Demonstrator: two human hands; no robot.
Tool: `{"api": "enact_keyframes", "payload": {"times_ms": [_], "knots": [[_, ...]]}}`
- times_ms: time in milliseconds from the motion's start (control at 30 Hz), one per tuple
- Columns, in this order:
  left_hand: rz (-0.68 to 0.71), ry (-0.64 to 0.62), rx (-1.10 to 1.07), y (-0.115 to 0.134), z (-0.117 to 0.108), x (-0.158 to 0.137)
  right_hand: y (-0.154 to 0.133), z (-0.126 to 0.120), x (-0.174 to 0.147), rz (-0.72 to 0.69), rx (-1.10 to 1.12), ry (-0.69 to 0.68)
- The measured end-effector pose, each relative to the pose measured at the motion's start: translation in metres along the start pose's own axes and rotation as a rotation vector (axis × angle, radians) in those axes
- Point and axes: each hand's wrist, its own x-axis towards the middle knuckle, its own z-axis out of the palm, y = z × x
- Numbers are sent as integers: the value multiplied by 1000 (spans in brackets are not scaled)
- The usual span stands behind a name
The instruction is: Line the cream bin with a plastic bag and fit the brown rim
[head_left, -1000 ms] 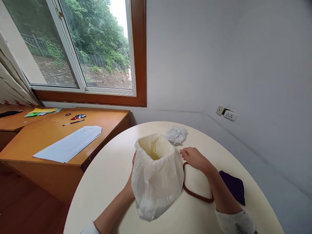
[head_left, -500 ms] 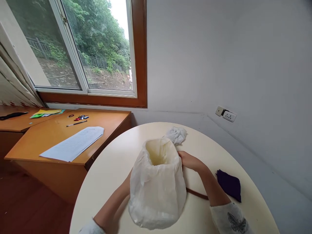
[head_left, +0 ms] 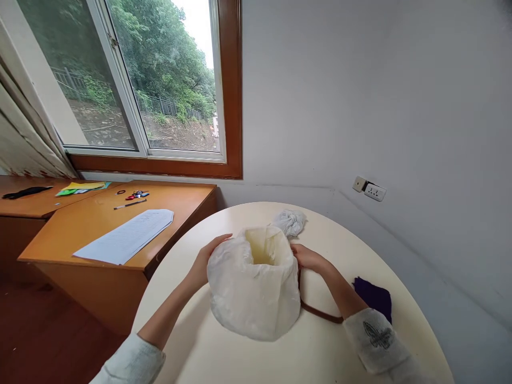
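Note:
A thin white plastic bag [head_left: 256, 304] hangs folded over an open-topped container whose outside is covered. Its pale yellowish lined inside [head_left: 264, 250] shows from above. My left hand [head_left: 212, 253] holds the plastic at the upper left, thumb along the top and the other fingers hidden by the bag. On the opposite side, my right hand [head_left: 306, 256] grips the bag's edge near the rim, fingertips partly hidden. From beneath the plastic a brown strap [head_left: 320, 314] loops out onto the table, passing near my right forearm.
Behind the bag lies a crumpled white plastic bag [head_left: 290, 221] on the round cream table [head_left: 216, 352]. A dark purple cloth [head_left: 374, 298] is beyond my right forearm. The wooden desk [head_left: 100, 224] at left bears paper sheets [head_left: 128, 237], a pen [head_left: 130, 204] and small items.
My left hand has come up from behind the bag's lower left side to its upper left. The plastic's lower edge has risen and it bulges leftward. My right hand stays at the rim.

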Motion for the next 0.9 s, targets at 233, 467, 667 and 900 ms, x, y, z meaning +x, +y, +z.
{"api": "enact_keyframes", "payload": {"times_ms": [233, 467, 667, 900], "knots": [[75, 85, -101, 12, -5, 17, -20, -14, -4, -92, 95, 115], [226, 107, -76, 30, -10, 29, -47, -18, -27, -223, 330, 180], [239, 8, 142, 56, -24, 17, -64, -21, -49, -334, 456, 163], [211, -135, 315, 67, -52, 1, -66, -46, -78, -236, 349, 76]]}}
